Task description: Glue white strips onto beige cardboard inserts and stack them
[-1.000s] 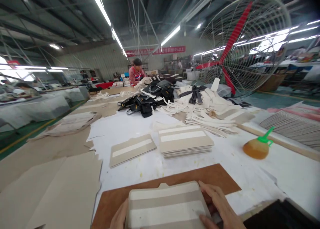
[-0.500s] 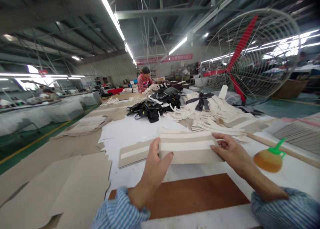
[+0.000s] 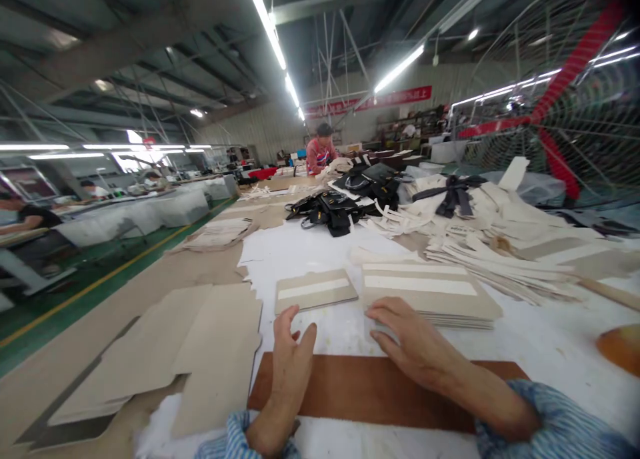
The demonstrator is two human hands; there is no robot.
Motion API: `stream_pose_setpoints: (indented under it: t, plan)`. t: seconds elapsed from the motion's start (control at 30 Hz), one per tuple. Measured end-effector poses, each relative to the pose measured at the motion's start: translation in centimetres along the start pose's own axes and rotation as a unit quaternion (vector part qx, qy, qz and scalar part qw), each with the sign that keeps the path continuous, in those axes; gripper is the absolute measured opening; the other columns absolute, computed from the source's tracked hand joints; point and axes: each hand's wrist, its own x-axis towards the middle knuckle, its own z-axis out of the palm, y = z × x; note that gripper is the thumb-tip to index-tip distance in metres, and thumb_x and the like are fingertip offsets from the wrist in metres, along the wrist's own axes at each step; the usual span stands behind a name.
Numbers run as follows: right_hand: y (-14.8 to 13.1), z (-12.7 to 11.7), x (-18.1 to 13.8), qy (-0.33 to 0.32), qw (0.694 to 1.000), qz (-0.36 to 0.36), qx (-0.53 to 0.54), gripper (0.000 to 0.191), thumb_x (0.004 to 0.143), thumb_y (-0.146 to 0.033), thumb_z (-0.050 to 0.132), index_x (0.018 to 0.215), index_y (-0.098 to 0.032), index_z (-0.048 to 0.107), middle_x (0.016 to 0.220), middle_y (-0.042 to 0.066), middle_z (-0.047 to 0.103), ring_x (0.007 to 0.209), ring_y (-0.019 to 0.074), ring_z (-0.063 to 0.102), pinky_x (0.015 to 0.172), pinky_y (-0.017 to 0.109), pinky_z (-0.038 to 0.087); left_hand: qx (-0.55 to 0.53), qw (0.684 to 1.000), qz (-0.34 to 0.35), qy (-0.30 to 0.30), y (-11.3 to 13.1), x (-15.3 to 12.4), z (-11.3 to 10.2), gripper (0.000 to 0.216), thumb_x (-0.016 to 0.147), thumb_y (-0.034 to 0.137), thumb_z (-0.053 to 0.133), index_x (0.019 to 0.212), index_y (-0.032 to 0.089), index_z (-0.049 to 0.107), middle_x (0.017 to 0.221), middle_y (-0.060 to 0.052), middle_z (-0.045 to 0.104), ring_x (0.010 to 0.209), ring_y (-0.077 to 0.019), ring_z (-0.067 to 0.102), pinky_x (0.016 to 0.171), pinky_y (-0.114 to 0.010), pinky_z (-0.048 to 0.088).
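My left hand (image 3: 291,353) is over the left part of a long brown board (image 3: 385,399), fingers apart and holding nothing. Its fingertips are just in front of a small stack of beige panels (image 3: 320,299) with a white strip. Above the same board, my right hand (image 3: 417,345) has its fingers spread and nothing between them. It is close to the front left corner of a thicker stack of beige panels (image 3: 425,299) with white strips; whether it touches them I cannot tell.
Beige sheets (image 3: 210,352) lie at the left. Farther back are a heap of black pieces (image 3: 333,209) and cream strips (image 3: 490,245). An orange bottle (image 3: 620,349) is at the right edge. A large fan (image 3: 540,119) stands right; a person (image 3: 321,150) works at the far end.
Half a second ago both hands held a beige panel with a white strip; now it lies on the right stack. Both hands have let go and drawn back toward me. The view has swung left.
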Motion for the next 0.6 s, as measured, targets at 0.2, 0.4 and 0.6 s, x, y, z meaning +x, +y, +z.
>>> stream_pose_setpoints:
  t: [0.2, 0.4, 0.6]
  plan:
    - [-3.2, 5.9, 9.1, -0.095, 0.992, -0.017, -0.082, 0.014, 0.099, -0.014, 0.061, 0.109, -0.013, 0.071, 0.115, 0.01, 0.072, 0.115, 0.025, 0.066, 0.102, 0.044, 0.055, -0.03, 0.998, 0.011, 0.056, -1.4, -0.1, 0.6, 0.04, 0.088, 0.031, 0.056, 0.127, 0.021, 0.058, 0.135, -0.013, 0.06, 0.128, -0.0298, 0.056, 0.1, -0.047, 0.054]
    - [-2.3, 9.2, 13.5, -0.172, 0.972, -0.009, -0.16, 0.02, 0.101, -0.032, 0.067, 0.112, -0.016, 0.07, 0.124, 0.008, 0.069, 0.116, 0.025, 0.066, 0.097, 0.047, 0.057, -0.067, 0.995, -0.009, 0.071, -1.3, -0.6, 1.0, 0.036, 0.084, 0.029, 0.056, 0.119, 0.022, 0.062, 0.123, -0.012, 0.065, 0.116, -0.0283, 0.063, 0.088, -0.041, 0.056]
    - [-1.3, 9.9, 14.3, -0.227, 0.954, -0.03, -0.193, 0.023, 0.102, -0.037, 0.066, 0.112, -0.016, 0.07, 0.119, 0.008, 0.071, 0.11, 0.0234, 0.068, 0.097, 0.047, 0.058, -0.098, 0.993, -0.041, 0.053, -0.6, -1.1, 1.3, 0.037, 0.081, 0.029, 0.055, 0.117, 0.021, 0.063, 0.122, -0.012, 0.065, 0.114, -0.0277, 0.063, 0.086, -0.04, 0.053]
